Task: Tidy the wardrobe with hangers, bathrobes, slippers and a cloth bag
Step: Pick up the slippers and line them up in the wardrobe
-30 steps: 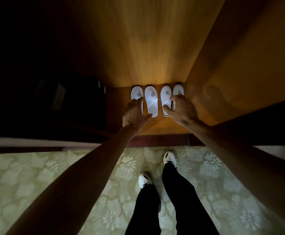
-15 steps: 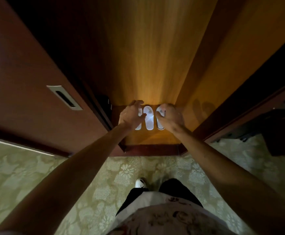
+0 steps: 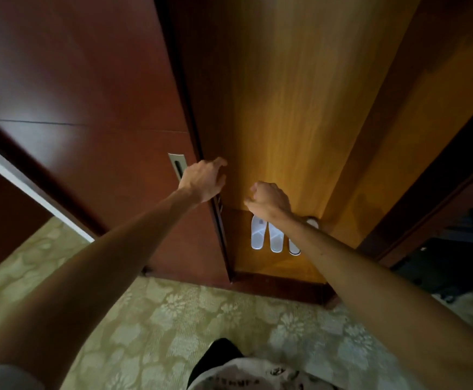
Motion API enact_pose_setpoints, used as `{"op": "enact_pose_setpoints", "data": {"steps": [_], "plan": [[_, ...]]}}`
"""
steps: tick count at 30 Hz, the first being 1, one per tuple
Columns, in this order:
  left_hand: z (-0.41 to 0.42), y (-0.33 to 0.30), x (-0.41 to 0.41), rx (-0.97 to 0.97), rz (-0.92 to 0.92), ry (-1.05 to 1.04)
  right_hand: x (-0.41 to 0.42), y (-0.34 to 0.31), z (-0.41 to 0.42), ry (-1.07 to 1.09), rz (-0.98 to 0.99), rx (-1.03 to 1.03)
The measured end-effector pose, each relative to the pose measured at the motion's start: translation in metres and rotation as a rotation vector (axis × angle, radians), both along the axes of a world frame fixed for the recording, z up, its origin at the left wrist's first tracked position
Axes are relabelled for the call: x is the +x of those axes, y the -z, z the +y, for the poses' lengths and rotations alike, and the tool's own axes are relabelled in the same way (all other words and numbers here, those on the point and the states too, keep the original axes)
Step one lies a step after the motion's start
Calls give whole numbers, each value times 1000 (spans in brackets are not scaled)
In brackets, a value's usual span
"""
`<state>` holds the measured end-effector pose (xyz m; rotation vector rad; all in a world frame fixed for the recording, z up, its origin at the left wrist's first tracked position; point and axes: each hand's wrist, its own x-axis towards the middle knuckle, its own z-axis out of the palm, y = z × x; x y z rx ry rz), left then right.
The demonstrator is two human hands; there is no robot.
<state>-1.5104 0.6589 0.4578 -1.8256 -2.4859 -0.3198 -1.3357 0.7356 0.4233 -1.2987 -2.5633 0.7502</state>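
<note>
White slippers [image 3: 258, 235] lie side by side on the wardrobe floor [image 3: 269, 266], toes toward the back; my right forearm hides part of the row. My left hand [image 3: 205, 180] is at the edge of the dark red sliding wardrobe door [image 3: 111, 142], beside its metal recessed handle [image 3: 178, 167], fingers curling round the door's edge. My right hand [image 3: 269, 198] hovers above the slippers with fingers loosely curled, holding nothing. No hangers, bathrobes or cloth bag are in sight.
The wardrobe's lit wooden back panel [image 3: 294, 94] rises behind the slippers. A dark frame [image 3: 426, 192] bounds the opening on the right, with dark objects [image 3: 455, 263] beyond it. Green floral carpet [image 3: 173, 319] covers the floor in front.
Both hands have left the slippers and risen. My left hand moved left to the door's edge. The view has lifted, and the slippers now lie in a straight row.
</note>
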Motion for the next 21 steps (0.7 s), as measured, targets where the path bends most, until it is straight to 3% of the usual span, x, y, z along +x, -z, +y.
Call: {"op": "enact_pose_setpoints", "data": {"steps": [8,15,21], "plan": [[-17,-36,-56,-3,72,92,-79,-13,-35,9,-56,41],[-24,-59,-100,-189,647,437,-163,-15,-64,200,18,107],[-20,-57,-114,-119,764,630,-193,3,-68,447,6,179]]}}
